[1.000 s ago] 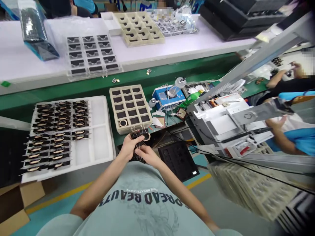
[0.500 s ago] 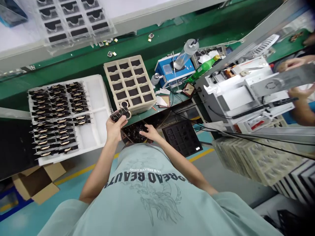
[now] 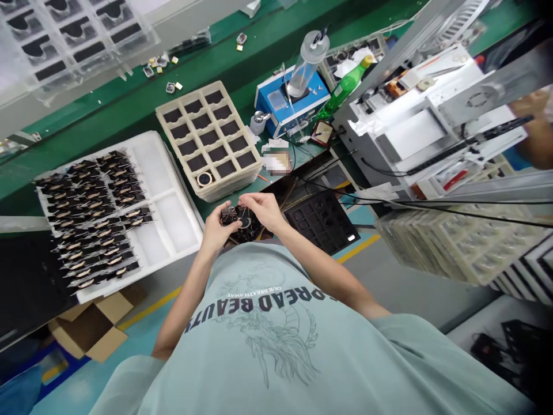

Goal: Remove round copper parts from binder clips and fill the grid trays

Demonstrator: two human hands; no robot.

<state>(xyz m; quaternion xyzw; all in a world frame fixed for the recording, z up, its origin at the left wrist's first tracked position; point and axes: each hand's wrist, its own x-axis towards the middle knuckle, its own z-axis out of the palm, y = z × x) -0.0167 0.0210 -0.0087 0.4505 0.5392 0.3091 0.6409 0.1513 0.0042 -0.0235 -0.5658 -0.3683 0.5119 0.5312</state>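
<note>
Close to my waist, my left hand (image 3: pixel 218 226) grips a round dark part (image 3: pixel 245 223) with a black binder clip (image 3: pixel 228 215) on it. My right hand (image 3: pixel 264 211) meets it from the other side, fingers pinched on another black clip whose wire handles show between the hands. Below them a container of loose black binder clips (image 3: pixel 249 233) is partly hidden. Just ahead, a ring-shaped part (image 3: pixel 204 179) lies in the near left compartment of the beige tray (image 3: pixel 184 154). To the left, a white foam tray (image 3: pixel 184 233) bears rows of clipped parts (image 3: pixel 93 216).
Behind the beige tray stand a blue box (image 3: pixel 298 118) with a clear cylinder and a green bottle (image 3: pixel 348 86). A white machine (image 3: pixel 415 132) and a co-worker's arm (image 3: pixel 533 129) are at right. A black tray (image 3: pixel 322 222) sits lower right; a cardboard box (image 3: pixel 93 331) lower left.
My right hand has come up from the clip container to my left hand. My left hand has moved right and down, away from the beige tray. The view has shifted slightly.
</note>
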